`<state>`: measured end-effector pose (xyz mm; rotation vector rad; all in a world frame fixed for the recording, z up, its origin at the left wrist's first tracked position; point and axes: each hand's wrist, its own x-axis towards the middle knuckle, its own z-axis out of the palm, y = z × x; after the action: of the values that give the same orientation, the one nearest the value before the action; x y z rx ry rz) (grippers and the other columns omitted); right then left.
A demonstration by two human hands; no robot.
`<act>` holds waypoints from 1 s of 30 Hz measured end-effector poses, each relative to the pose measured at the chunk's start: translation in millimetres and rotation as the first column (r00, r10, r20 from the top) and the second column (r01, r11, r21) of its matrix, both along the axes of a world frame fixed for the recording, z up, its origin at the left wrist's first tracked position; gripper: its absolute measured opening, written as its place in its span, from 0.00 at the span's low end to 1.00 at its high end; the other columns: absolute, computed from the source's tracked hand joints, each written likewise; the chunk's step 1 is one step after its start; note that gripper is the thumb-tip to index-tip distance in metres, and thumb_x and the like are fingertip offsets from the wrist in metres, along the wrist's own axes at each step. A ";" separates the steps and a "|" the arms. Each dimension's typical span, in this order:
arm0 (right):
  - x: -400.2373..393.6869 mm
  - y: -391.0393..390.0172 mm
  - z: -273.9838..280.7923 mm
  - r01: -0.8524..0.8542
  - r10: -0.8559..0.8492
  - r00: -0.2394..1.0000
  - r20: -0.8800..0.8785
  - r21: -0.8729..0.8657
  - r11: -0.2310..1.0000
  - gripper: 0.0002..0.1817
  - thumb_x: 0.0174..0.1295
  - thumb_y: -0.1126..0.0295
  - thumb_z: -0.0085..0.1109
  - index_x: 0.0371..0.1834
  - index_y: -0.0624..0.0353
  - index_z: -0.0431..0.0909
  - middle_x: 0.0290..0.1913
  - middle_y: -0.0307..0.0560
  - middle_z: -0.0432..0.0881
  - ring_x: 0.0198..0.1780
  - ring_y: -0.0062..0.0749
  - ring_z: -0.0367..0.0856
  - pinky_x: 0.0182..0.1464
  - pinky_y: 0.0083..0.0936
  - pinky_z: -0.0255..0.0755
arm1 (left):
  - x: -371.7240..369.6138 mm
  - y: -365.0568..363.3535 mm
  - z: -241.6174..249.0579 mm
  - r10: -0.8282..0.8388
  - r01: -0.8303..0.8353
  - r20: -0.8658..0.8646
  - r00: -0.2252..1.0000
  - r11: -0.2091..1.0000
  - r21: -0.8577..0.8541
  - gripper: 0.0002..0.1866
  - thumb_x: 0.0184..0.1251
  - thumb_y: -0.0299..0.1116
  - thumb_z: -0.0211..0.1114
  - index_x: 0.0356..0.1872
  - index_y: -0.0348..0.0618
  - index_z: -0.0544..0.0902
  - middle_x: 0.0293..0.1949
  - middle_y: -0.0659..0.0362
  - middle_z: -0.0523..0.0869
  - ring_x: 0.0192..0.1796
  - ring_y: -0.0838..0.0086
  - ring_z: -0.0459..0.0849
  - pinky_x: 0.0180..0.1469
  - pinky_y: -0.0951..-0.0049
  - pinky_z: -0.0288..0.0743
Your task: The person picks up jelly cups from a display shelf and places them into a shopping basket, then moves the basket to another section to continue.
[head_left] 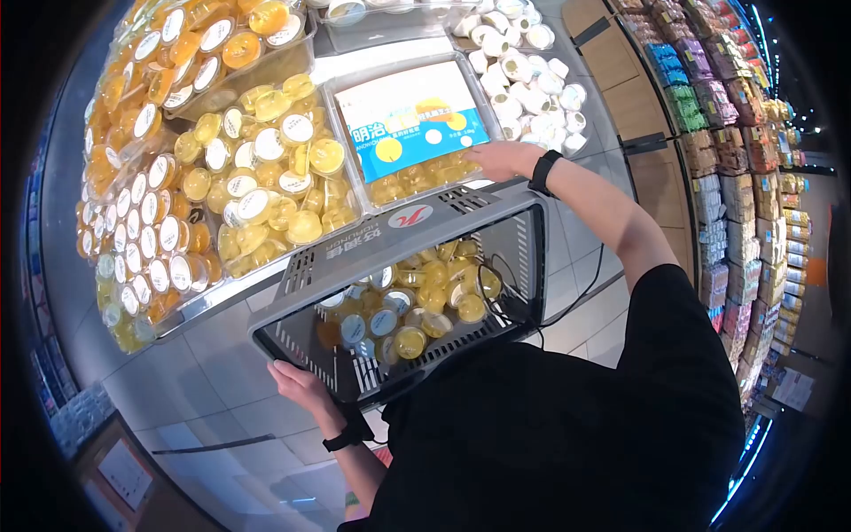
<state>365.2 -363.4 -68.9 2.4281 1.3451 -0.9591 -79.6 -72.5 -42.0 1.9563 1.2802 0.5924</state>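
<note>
A grey shopping basket (328, 244) with slotted walls leans against the front of the display, holding yellow cups, several with pale lids, and a black cable. My left hand (301, 387) is at the basket's lower left corner, fingers apart, its palm side close to the wall. My right hand (503, 160) reaches over the basket's far right corner to the front right corner of a clear bin (341, 142). Its fingertips are at the yellow items there, beside a blue and white sign (417, 133); whether they pinch one is hidden.
Left of the sign, bins hold yellow cups (304, 226) and orange cups with white lids (168, 232). White cups (539, 93) fill a bin at the back right. Packed shelves (736, 191) stand at the far right, beyond tiled floor (213, 368).
</note>
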 end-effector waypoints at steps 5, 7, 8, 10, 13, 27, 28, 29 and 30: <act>-8.4 5.5 4.3 0.021 -0.019 0.999 0.039 -0.050 0.999 0.27 0.59 0.75 0.48 0.65 0.58 0.66 0.57 0.57 0.76 0.58 0.51 0.76 0.55 0.42 0.73 | -1.4 0.7 2.2 -0.007 0.011 -0.086 0.996 0.999 0.047 0.20 0.78 0.40 0.40 0.36 0.33 0.73 0.27 0.46 0.83 0.29 0.51 0.82 0.31 0.57 0.71; -4.8 5.9 3.5 0.038 -0.037 0.999 0.024 -0.025 0.999 0.25 0.59 0.75 0.48 0.63 0.59 0.68 0.56 0.57 0.77 0.57 0.51 0.77 0.54 0.42 0.73 | -0.7 0.5 2.2 -0.008 0.011 -0.084 0.996 0.999 0.042 0.20 0.78 0.41 0.41 0.35 0.33 0.73 0.27 0.45 0.83 0.30 0.51 0.82 0.32 0.58 0.72; -2.8 5.5 3.9 0.055 -0.055 0.998 0.008 -0.003 0.998 0.24 0.59 0.75 0.48 0.61 0.61 0.70 0.55 0.58 0.78 0.55 0.51 0.78 0.53 0.42 0.74 | -0.8 0.5 1.3 -0.008 0.012 -0.081 0.997 0.999 0.042 0.20 0.78 0.41 0.41 0.35 0.33 0.73 0.27 0.45 0.83 0.30 0.51 0.82 0.32 0.58 0.72; 0.5 12.2 9.4 0.044 -0.047 0.999 -0.027 -0.117 0.992 0.27 0.56 0.77 0.48 0.64 0.59 0.68 0.56 0.58 0.77 0.55 0.51 0.77 0.54 0.41 0.73 | -1.6 0.2 -1.3 -0.014 0.014 -0.004 1.000 0.999 0.029 0.20 0.78 0.41 0.41 0.36 0.33 0.74 0.28 0.45 0.84 0.30 0.51 0.82 0.32 0.58 0.73; -5.6 16.3 19.1 0.059 -0.072 0.996 -0.055 -0.216 0.975 0.30 0.54 0.80 0.48 0.64 0.59 0.68 0.57 0.59 0.76 0.55 0.53 0.77 0.54 0.40 0.73 | -2.0 0.3 -1.0 -0.011 0.011 0.018 1.000 1.000 0.004 0.21 0.78 0.41 0.41 0.36 0.33 0.74 0.27 0.45 0.84 0.30 0.50 0.83 0.32 0.57 0.73; 6.5 -1.7 97.3 0.336 -0.327 0.941 -0.090 0.378 0.863 0.18 0.60 0.69 0.50 0.50 0.62 0.80 0.46 0.54 0.85 0.47 0.48 0.82 0.51 0.36 0.75 | -0.6 -0.9 2.8 -0.005 0.005 -0.007 1.000 0.999 0.042 0.21 0.79 0.42 0.41 0.36 0.32 0.73 0.28 0.42 0.80 0.29 0.49 0.76 0.34 0.56 0.69; -4.0 -0.1 129.2 0.389 -0.383 0.918 -0.104 0.426 0.817 0.17 0.61 0.66 0.52 0.48 0.63 0.81 0.41 0.52 0.85 0.43 0.42 0.84 0.46 0.32 0.76 | -0.5 -1.8 4.9 -0.001 0.001 -0.009 1.000 1.000 0.019 0.21 0.79 0.42 0.42 0.36 0.32 0.73 0.28 0.42 0.80 0.29 0.50 0.75 0.34 0.57 0.70; -21.0 1.0 162.7 0.438 -0.436 0.892 -0.120 0.472 0.765 0.16 0.62 0.63 0.55 0.46 0.63 0.82 0.37 0.50 0.86 0.38 0.36 0.85 0.42 0.29 0.77 | -0.2 -1.5 5.1 -0.002 0.002 -0.009 1.000 1.000 0.019 0.21 0.79 0.42 0.42 0.36 0.32 0.73 0.28 0.42 0.80 0.29 0.50 0.75 0.34 0.57 0.70; -41.2 1.7 196.6 0.481 -0.454 0.874 -0.173 0.438 0.759 0.16 0.62 0.62 0.57 0.44 0.64 0.82 0.35 0.48 0.86 0.36 0.30 0.84 0.40 0.25 0.76 | -0.2 -1.3 4.7 0.005 -0.004 -0.020 1.000 1.000 0.015 0.21 0.79 0.42 0.42 0.36 0.32 0.73 0.28 0.42 0.80 0.29 0.50 0.76 0.34 0.56 0.70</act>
<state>324.0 -361.7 127.7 3.2466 1.0938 -0.8775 -79.8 -73.7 -37.3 1.9771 1.2965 0.5873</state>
